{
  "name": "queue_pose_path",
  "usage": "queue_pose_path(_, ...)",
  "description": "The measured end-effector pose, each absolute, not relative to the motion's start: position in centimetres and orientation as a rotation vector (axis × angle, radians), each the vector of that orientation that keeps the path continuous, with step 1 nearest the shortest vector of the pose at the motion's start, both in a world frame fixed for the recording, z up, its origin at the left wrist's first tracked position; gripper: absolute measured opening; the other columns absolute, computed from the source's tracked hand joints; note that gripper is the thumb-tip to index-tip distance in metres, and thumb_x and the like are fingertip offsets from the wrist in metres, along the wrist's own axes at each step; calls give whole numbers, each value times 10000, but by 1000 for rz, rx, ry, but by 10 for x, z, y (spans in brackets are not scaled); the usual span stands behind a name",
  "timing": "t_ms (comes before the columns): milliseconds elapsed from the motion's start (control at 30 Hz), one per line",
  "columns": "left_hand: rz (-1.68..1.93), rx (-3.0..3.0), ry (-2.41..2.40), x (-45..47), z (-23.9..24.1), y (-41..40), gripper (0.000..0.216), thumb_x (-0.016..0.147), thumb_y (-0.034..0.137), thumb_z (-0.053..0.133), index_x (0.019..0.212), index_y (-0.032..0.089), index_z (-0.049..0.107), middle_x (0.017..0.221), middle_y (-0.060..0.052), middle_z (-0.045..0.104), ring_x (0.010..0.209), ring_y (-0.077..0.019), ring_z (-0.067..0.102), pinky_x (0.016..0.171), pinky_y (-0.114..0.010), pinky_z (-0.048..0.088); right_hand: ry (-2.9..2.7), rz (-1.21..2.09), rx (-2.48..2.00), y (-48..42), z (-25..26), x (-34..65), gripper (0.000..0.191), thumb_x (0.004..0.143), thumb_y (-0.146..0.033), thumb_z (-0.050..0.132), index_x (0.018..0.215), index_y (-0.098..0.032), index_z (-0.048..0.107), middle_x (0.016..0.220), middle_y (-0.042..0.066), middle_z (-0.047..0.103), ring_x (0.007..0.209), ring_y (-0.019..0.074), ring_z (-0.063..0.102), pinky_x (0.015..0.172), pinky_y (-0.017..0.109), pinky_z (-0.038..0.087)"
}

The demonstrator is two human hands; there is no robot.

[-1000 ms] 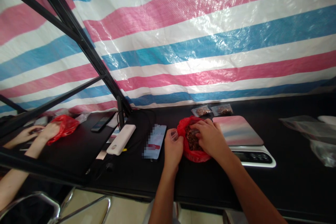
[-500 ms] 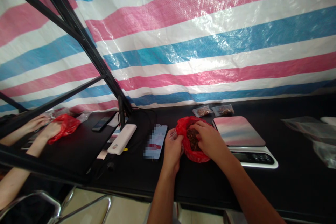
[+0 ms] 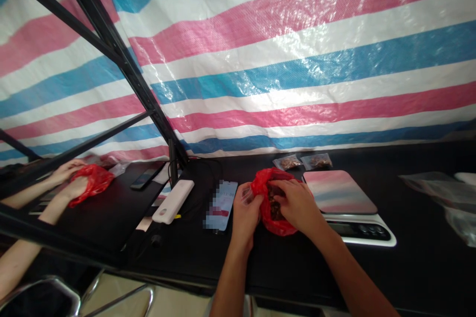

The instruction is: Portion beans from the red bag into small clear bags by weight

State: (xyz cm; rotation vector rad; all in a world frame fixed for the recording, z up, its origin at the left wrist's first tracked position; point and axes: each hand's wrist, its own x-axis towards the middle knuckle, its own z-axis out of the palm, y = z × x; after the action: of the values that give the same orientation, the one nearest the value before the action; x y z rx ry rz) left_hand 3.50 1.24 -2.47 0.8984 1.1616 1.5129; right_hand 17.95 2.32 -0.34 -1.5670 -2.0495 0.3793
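Observation:
A red plastic bag [image 3: 277, 228] stands with its mouth open on the black table, small brown dried pieces [image 3: 275, 208] inside it. My left hand [image 3: 246, 215] is closed at the bag's left rim, gripping a small clear plastic bag [image 3: 246, 196] that is mostly hidden by the fingers. From the right, my right hand [image 3: 297, 203] reaches over the rim. Its thumb and fingers are bent down into the brown pieces, and the fingertips are partly hidden there. Just right of this hand lies a kitchen scale [image 3: 340, 192] with a shiny square plate.
Two filled clear packets [image 3: 288, 162] lie behind the red bag. Left of my hands are a phone [image 3: 222, 205] and a white power bank [image 3: 173, 201]. Clear bags [image 3: 439, 188] lie far right. Beyond a black metal frame [image 3: 137, 84], a co-worker's hands [image 3: 72, 185] work at another red bag.
The view has tilted slightly, so the table sits a little lower. My right hand's fingers have shifted slightly within the red bag; my left hand keeps its hold.

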Motion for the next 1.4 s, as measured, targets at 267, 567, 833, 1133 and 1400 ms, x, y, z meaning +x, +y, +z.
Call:
queue_pose_path(267, 1532, 1227, 1363, 31, -22, 8, 398, 821, 256, 716, 1171, 210, 532, 956, -19, 635, 847, -166, 653, 810, -308, 529, -1771, 668, -1343, 26, 5, 199, 391, 870, -106, 555, 1215, -217, 702, 1215, 87, 758, 1134, 249, 687, 1058, 441, 485)
queue_pose_path(567, 1495, 1545, 1573, 29, -26, 3, 195, 850, 185, 676, 1010, 225, 571, 921, -21, 591, 882, -195, 582, 819, -310, 459, -1883, 712, -1076, 10, 15, 175, 452, 907, -81, 457, 1283, -230, 659, 1322, 81, 677, 1230, 199, 632, 1123, 393, 464)
queue_pose_path(833, 1474, 1630, 1489, 32, -26, -1, 350, 835, 206, 704, 1163, 219, 580, 1110, -81, 606, 1046, -244, 585, 949, -394, 472, -1997, 435, -1036, 7, 18, 170, 540, 873, -32, 433, 1295, -252, 689, 1348, 81, 654, 1250, 211, 624, 1113, 379, 492)
queue_pose_path(1133, 1480, 1474, 1436, 30, -27, 3, 322, 822, 196, 702, 1103, 211, 544, 1052, -52, 606, 977, -204, 605, 921, -350, 477, -1955, 446, -1037, 5, 18, 167, 431, 963, -150, 463, 1314, -268, 684, 1364, 59, 679, 1274, 213, 623, 1131, 392, 475)
queue_pose_path(1400, 1614, 1398, 1597, 26, -17, 1, 281, 795, 135, 710, 943, 232, 492, 884, 17, 516, 822, -157, 545, 822, -292, 438, -1848, 426, -1174, 13, 19, 195, 424, 909, -108, 495, 1262, -249, 682, 1350, 69, 669, 1238, 224, 629, 1104, 388, 469)
